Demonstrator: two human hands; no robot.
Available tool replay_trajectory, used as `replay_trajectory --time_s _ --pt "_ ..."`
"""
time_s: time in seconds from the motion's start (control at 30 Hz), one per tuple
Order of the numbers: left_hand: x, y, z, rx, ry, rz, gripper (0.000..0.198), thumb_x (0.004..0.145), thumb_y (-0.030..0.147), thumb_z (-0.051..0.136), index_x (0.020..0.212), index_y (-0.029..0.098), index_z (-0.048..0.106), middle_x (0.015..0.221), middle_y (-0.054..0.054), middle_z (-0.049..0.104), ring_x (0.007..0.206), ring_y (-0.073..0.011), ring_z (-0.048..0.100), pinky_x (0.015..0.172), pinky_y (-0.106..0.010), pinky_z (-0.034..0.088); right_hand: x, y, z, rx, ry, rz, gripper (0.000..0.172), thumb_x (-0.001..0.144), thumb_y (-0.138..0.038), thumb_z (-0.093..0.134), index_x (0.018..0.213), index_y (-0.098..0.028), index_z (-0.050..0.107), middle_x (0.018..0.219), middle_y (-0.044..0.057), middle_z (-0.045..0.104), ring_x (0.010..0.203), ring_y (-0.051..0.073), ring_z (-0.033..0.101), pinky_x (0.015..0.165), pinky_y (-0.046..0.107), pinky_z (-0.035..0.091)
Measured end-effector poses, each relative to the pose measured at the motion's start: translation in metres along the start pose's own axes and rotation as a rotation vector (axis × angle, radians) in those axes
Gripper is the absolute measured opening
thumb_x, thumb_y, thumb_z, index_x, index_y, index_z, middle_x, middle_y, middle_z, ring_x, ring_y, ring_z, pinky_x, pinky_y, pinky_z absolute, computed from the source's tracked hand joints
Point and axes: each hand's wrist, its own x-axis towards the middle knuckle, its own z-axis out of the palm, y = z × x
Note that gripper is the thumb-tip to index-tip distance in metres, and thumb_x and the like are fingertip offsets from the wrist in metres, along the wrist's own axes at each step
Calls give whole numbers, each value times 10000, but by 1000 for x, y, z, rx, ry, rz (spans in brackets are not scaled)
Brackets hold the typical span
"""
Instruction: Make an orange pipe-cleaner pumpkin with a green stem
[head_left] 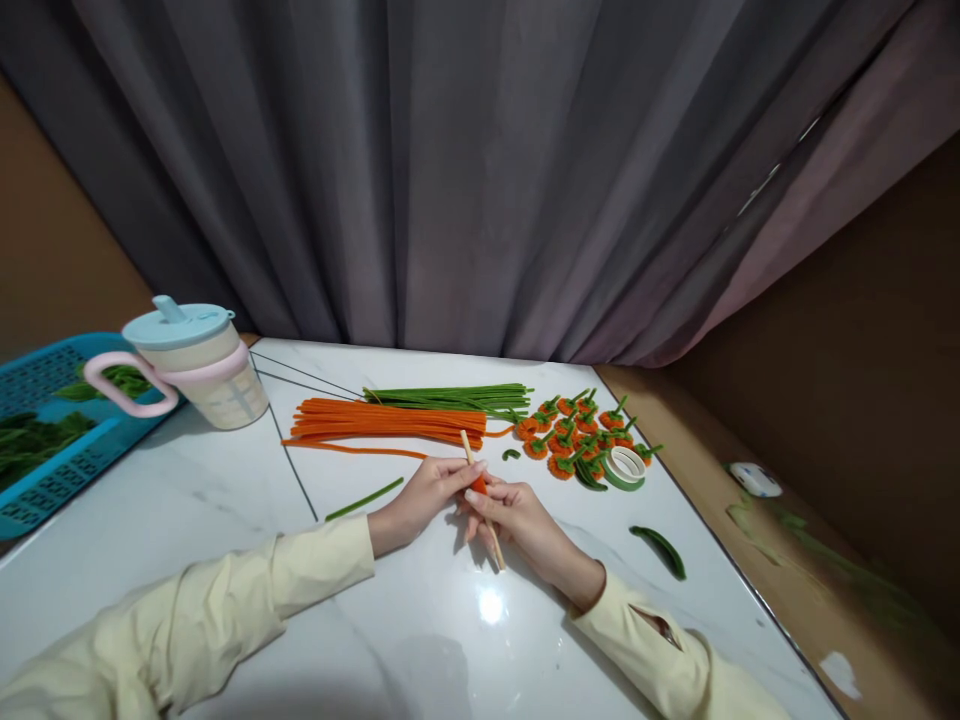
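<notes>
My left hand (435,492) and my right hand (525,520) meet over the front middle of the table. Both are closed on a thin wooden stick (493,540), like a chopstick, held at a slant. Around its middle, between my fingertips, sits a bit of orange pipe cleaner (478,485), partly covered by my thumbs. Just beyond my hands lies a bundle of orange pipe cleaners (382,422), with green pipe cleaners (450,397) behind it. A single green pipe cleaner (365,498) rests left of my left hand.
Several small orange pieces with green stems (562,440) cluster at the right, beside rolls of tape (625,468). A dark green curved piece (661,552) lies nearer. At the left stand a lidded cup (217,375) and a blue basket (75,470) with greens. A grey curtain (450,180) hangs behind.
</notes>
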Motion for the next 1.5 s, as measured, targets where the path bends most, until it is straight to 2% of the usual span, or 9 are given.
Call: replay_trajectory --time_s 0.23,0.43,0.67,1.17,1.33,1.5 --pt "1 -3 -2 7 -5 4 444 822 508 584 822 75 683 583 -28 583 481 -103 476 469 -220 327 0 0 -1 -5 1 -24 470 780 -533 643 591 -108 707 362 -20 499 356 78 416 497 246 364" --pt "1 -5 -2 -4 -17 -3 430 835 505 571 771 88 659 566 -29 590 451 -100 486 455 -218 325 0 1 -1 -4 -2 -31 469 790 -531 635 604 -106 709 367 -19 506 361 81 423 523 251 382" --pt "1 -4 -2 -34 -32 -5 411 840 483 575 804 86 673 510 4 531 438 -105 491 452 -220 326 0 3 -2 6 -12 1 463 798 -511 634 612 -93 704 365 -17 505 327 73 422 459 237 346" --pt "1 -3 -3 -29 -9 -19 424 816 496 599 807 79 680 556 -21 582 471 -110 503 479 -227 343 -1 -2 1 4 -5 -7 468 792 -512 639 596 -92 700 359 -21 497 342 68 413 495 236 373" --pt "1 -4 -3 -20 -2 -20 416 816 493 601 730 89 651 588 -33 602 470 -109 512 477 -227 339 0 -1 1 15 -10 9 461 780 -519 647 607 -96 704 363 -20 503 329 70 415 456 233 346" --pt "0 -3 -2 -22 -9 -22 413 830 485 585 772 84 665 552 -28 589 453 -114 516 468 -229 338 0 0 1 12 -7 -7 457 784 -508 648 601 -93 706 358 -18 498 331 62 416 453 219 350"
